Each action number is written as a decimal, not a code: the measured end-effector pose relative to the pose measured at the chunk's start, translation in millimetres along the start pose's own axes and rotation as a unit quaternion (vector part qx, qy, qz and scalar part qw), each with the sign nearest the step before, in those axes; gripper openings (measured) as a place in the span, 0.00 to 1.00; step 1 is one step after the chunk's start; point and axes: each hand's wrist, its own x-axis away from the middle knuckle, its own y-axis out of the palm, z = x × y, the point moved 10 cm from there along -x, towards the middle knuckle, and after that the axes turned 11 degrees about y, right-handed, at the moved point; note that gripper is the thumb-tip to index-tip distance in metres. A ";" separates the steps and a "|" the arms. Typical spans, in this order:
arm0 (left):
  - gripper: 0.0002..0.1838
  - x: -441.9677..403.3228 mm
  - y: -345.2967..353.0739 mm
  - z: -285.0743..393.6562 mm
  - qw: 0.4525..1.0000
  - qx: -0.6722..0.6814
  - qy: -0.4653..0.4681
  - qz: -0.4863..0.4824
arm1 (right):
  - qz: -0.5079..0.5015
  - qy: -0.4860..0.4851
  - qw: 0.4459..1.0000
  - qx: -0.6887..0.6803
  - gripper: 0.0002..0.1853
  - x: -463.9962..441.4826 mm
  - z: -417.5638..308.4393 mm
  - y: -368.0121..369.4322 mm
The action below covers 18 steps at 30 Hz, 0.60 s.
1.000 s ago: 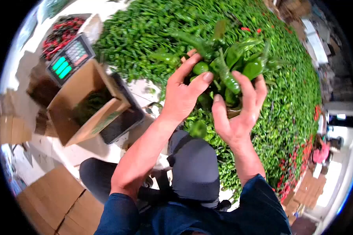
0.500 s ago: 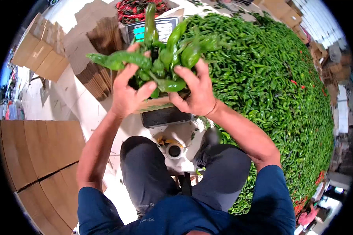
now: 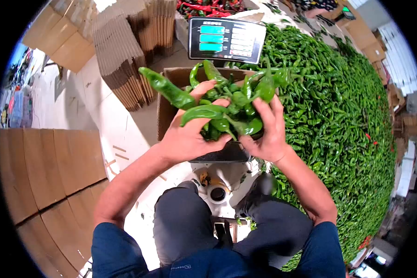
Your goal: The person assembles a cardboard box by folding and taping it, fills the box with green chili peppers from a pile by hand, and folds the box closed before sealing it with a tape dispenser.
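In the head view, the person's left hand [image 3: 185, 139] and right hand [image 3: 271, 146] are at the centre of the frame, fingers curled around a bunch of green peppers [image 3: 213, 112] gripped between them. The bunch is over an open cardboard box [image 3: 164, 120], several peppers jutting out past the fingers. The dark platform [image 3: 222, 154] of a scale shows below the box, and its lit display [image 3: 227, 41] stands at upper centre. A broad heap of green peppers [image 3: 333, 134] fills the right side; red peppers [image 3: 211, 8] lie at the top edge. Folded cartons [image 3: 118, 58] stand at upper left.
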 end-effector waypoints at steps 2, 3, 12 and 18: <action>0.37 -3.8 4.0 -0.5 0.996 -0.075 0.001 -0.038 | -0.107 0.104 0.988 0.037 0.48 -12.8 20.6 19.6; 0.36 -2.2 12.6 -6.8 0.989 -0.115 -0.021 -0.091 | -0.162 0.152 0.973 0.069 0.49 -16.5 32.5 29.3; 0.23 39.5 49.5 -58.0 0.887 -0.078 -0.252 -0.379 | -0.408 0.150 0.900 0.030 0.32 19.5 44.2 87.8; 0.19 31.4 9.5 -62.5 0.909 -0.168 -0.242 -0.296 | -0.140 0.225 0.964 0.018 0.14 -11.8 61.1 2.3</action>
